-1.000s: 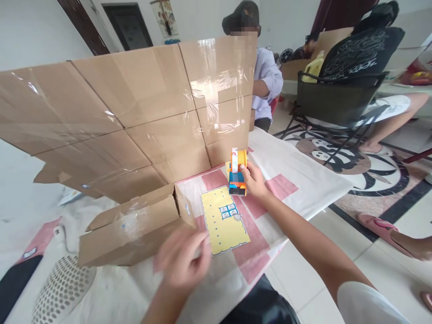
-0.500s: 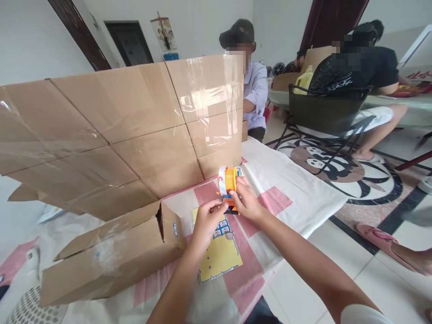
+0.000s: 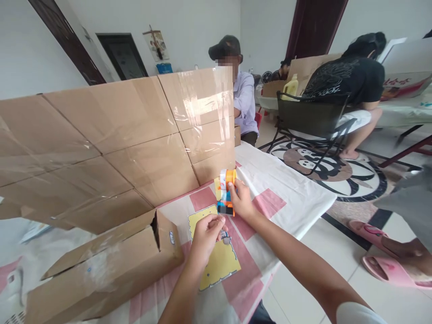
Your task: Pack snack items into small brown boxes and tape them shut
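Observation:
My right hand (image 3: 241, 198) grips a tape dispenser (image 3: 225, 196) with a blue and orange body, a black end and a roll with an orange core. It is held upright above the table, its black end down. My left hand (image 3: 207, 233) is closed in a pinch just below and left of the dispenser, apart from it. What its fingertips hold is too small to make out. Under my left hand lies a yellow card (image 3: 221, 265) with a blue printed edge. A small grey round spot (image 3: 226, 240) shows on the card beside my fingers.
A taped cardboard wall (image 3: 148, 153) stands along the far side of the table. A long cardboard box (image 3: 111, 265) lies at left on the pink and white tablecloth (image 3: 266, 202). Beyond sit a person in a cap (image 3: 245, 90) and another in a black shirt (image 3: 344, 74).
My left hand has drawn away from the dispenser, down and toward me. My right hand now holds the dispenser more upright. The view has shifted slightly.

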Demonstrator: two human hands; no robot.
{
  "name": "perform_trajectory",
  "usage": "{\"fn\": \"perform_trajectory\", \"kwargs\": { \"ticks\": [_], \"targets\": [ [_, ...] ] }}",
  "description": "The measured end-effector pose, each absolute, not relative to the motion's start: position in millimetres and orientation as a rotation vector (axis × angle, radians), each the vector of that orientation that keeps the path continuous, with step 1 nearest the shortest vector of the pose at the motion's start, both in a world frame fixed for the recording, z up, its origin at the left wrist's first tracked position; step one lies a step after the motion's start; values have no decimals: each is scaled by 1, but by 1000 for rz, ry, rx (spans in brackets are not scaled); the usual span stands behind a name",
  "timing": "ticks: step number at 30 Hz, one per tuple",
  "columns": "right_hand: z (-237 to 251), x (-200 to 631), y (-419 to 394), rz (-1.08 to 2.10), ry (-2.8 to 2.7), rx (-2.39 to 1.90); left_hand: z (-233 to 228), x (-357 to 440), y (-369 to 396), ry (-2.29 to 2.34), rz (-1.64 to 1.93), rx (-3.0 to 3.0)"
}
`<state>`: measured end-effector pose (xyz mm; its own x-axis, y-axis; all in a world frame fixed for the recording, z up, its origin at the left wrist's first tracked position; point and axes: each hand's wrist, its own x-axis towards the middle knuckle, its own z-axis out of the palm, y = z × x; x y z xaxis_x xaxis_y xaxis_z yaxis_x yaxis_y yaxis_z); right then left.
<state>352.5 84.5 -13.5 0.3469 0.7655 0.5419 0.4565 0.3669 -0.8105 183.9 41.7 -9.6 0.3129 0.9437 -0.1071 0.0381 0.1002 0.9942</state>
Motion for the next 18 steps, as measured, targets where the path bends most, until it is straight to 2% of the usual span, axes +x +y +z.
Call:
{"fn": "perform_trajectory", "kwargs": {
  "ticks": [11,18],
  "targets": [
    [-15,348,91,735,-872,-1105,-28,189,43,1028,808,1450],
    [-26,352,103,953,-585,-1042,-12,193,39,1107,933,1751]
  ]
}}
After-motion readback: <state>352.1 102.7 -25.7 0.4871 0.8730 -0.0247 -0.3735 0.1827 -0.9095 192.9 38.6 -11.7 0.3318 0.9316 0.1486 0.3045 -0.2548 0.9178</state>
